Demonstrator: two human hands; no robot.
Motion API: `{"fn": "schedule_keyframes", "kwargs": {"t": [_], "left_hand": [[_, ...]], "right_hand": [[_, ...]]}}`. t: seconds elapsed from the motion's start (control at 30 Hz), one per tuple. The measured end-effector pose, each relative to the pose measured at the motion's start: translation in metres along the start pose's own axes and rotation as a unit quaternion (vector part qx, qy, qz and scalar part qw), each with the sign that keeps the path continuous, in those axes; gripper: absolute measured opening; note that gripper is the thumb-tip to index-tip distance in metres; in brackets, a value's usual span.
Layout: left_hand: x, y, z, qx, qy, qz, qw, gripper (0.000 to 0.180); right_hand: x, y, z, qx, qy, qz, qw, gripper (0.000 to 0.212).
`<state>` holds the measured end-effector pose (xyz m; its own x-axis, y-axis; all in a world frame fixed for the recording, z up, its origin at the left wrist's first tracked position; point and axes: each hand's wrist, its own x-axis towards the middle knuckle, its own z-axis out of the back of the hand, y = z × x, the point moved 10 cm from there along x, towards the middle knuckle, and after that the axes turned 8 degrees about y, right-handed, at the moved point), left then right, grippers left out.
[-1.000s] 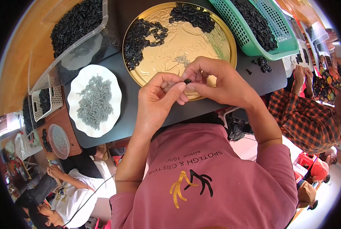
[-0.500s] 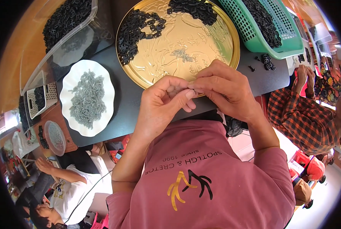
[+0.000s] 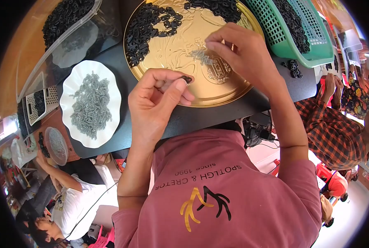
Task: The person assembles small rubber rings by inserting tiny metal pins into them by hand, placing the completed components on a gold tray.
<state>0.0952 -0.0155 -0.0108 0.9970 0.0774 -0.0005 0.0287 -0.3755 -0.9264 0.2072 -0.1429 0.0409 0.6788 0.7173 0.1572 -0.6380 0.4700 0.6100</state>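
My left hand (image 3: 157,93) is closed near the front rim of a round gold tray (image 3: 178,84). Between its thumb and forefinger it pinches a small black plastic part (image 3: 187,79). Over the tray, my right hand (image 3: 244,47) has its thumb and forefinger brought together beside a little heap of thin grey metal pieces (image 3: 201,56), springs or screws by their look. Whether a piece is between those fingertips is too small to see. Heaps of black plastic parts (image 3: 147,31) lie along the tray's left and far sides.
A white scalloped plate (image 3: 114,105) of similar grey pieces stands on the dark table at left. Beyond it is a clear bin (image 3: 60,53) with black parts. A green basket (image 3: 271,31) holds more at right. Other people sit on both sides.
My hands were together at the tray's front edge and have parted. The right moved up to the heap of grey pieces; the left shifted slightly left, its black part now visible.
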Motion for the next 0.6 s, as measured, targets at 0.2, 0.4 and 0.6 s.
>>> {"fn": "schedule_keyframes", "kwargs": {"t": [0.2, 0.4, 0.6], "left_hand": [[0.002, 0.003, 0.007, -0.008, 0.000, -0.007, 1.000, 0.012], [0.002, 0.001, 0.017, -0.027, -0.026, -0.018, 0.999, 0.012], [0.001, 0.000, 0.024, -0.023, -0.052, -0.027, 0.998, 0.012]], "right_hand": [[0.021, 0.000, -0.018, -0.116, 0.029, 0.058, 0.991, 0.012], [0.027, 0.004, -0.024, -0.158, 0.040, 0.085, 0.983, 0.012], [0.020, 0.031, -0.028, -0.114, 0.085, 0.139, 0.980, 0.011]]}}
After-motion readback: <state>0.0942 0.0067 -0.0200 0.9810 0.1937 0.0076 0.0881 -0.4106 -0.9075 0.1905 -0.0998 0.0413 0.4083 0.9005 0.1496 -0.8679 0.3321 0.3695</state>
